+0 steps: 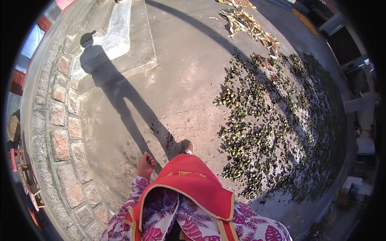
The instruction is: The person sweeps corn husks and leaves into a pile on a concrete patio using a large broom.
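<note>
1. The left hand (146, 164) is curled into a loose fist with nothing in it, hanging at the person's side above the bare grey concrete ground (177, 80). Its purple-and-white leaf-patterned sleeve (134, 193) runs down to the lower edge.
2. The right hand is out of view, so its state cannot be told.
3. Just right of the left hand, a red apron with yellow piping (193, 180) covers the person's front, and one patterned shoe (187, 148) shows past its top edge, planted on the concrete.
4. The person's long dark shadow (116, 92) stretches from the shoe up and to the left, its head falling on a raised pale concrete slab (124, 36).
5. To the right of the shoe, near but apart from it, a wide spread of small green and dark round fruits (265, 128) lies scattered on the ground.
6. Beyond the fruits, at the top, lies a heap of dry yellowish husks (251, 26).
7. Along the left side runs a curved wall of reddish and grey stone blocks (60, 132).
</note>
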A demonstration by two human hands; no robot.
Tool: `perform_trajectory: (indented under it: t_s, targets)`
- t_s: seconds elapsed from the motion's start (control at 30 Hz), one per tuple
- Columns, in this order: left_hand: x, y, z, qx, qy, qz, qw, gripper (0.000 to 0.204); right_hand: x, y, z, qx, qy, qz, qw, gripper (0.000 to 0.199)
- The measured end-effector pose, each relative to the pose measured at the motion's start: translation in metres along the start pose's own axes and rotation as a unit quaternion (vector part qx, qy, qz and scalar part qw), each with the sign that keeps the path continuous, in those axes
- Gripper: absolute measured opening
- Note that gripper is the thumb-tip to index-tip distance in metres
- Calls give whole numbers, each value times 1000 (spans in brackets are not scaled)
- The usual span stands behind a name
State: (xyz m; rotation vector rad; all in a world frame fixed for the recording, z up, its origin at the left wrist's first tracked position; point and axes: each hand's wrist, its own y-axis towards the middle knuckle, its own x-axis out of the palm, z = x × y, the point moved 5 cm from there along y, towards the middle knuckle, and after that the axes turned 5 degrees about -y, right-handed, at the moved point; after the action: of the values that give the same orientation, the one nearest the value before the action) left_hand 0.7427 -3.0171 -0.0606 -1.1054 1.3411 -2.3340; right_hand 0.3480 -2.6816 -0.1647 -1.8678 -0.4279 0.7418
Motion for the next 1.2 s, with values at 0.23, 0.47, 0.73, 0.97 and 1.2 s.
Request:
perform_trajectory:
  t_s: [0.23, 0.47, 0.73, 0.97, 1.2]
  targets:
    - [149, 79, 40, -18, 21, -40, 999, 23, -115, 52, -52, -55, 6, 30, 998, 62]
    - [240, 187, 105, -49, 51, -45, 997, 24, -278, 81, -224, -51, 381, 72, 920, 48]
    - [423, 302, 201, -42, 128, -63, 989, 22, -422, 137, -373, -71, 498, 107, 857, 51]
    - [584, 398, 191, -62, 181, -121, 974, 20, -547, 204, -374, -59, 367, 193, 908, 35]
    - [705, 463, 158, -99, 192, -99, 971, 19, -699, 275, -365, -124, 650, 89, 745, 24]
